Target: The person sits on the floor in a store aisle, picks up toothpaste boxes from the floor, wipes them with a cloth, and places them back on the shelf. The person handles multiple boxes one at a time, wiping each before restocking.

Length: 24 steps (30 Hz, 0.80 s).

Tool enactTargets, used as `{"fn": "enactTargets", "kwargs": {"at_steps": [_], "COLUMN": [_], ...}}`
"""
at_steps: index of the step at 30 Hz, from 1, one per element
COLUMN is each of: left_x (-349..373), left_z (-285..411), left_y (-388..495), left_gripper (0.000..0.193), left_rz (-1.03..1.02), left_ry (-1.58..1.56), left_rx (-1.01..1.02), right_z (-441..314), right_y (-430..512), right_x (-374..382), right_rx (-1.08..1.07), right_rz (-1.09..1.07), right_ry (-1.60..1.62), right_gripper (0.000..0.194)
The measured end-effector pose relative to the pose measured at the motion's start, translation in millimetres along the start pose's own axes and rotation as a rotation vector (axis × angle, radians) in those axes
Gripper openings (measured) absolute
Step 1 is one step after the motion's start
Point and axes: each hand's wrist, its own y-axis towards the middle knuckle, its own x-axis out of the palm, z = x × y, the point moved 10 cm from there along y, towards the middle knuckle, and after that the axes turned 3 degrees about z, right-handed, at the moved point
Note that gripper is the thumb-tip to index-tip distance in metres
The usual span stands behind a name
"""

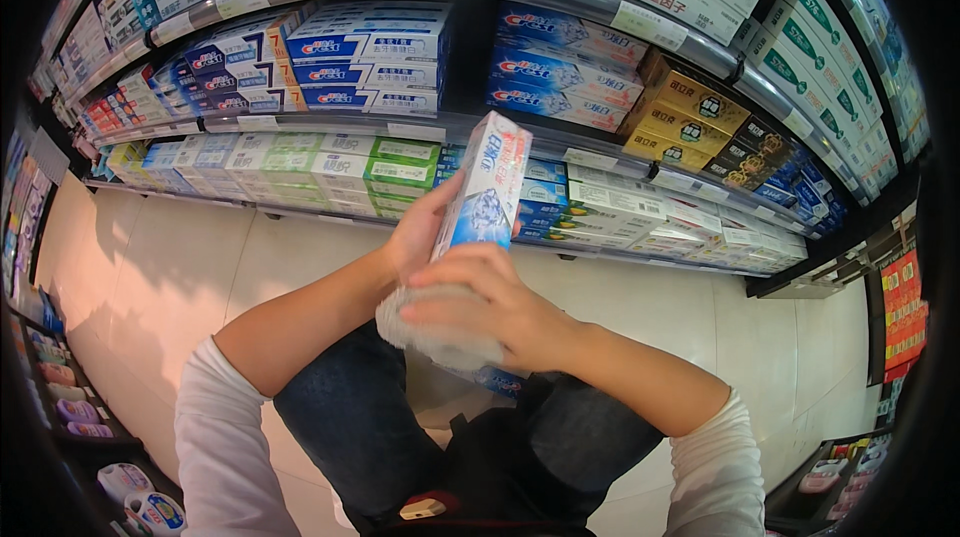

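A blue, white and pink toothpaste box (491,180) is tilted up in front of the shelves, held along its side by my left hand (420,229). My right hand (480,293), blurred, has a whitish cloth (435,330) bunched under its fingers. The cloth and right hand cover the box's lower end. Below them, part of a blue box (499,381) shows between my knees; the rest of it is hidden.
Crest toothpaste stacks (330,71) and more Crest boxes (562,68) stand on the middle shelf, with gold boxes (686,116) to the right. Green-and-white boxes (341,169) line the bottom shelf. Price tags run along the shelf edge (416,131). Bottles (154,511) stand at lower left.
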Motion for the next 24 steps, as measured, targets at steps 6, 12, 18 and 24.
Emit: {"fn": "enactTargets", "kwargs": {"at_steps": [6, 12, 18, 24], "left_x": [10, 5, 6, 0], "left_z": [-13, -27, -18, 13], "left_y": [-13, -10, -11, -11], "left_gripper": [0.061, 0.072, 0.08, 0.079], "left_rz": [-0.07, 0.09, 0.135, 0.088], "left_ry": [-0.152, 0.34, 0.323, 0.028], "left_rx": [-0.176, -0.164, -0.113, 0.033], "right_z": [19, 71, 71, 9], "right_y": [3, -10, -8, 5], "right_x": [-25, -118, -94, -11], "right_rx": [-0.119, 0.137, 0.13, -0.066], "right_rz": [0.155, 0.569, 0.474, 0.036], "right_ry": [-0.387, -0.604, -0.477, -0.077], "right_gripper": [0.051, 0.041, 0.041, 0.04]}}
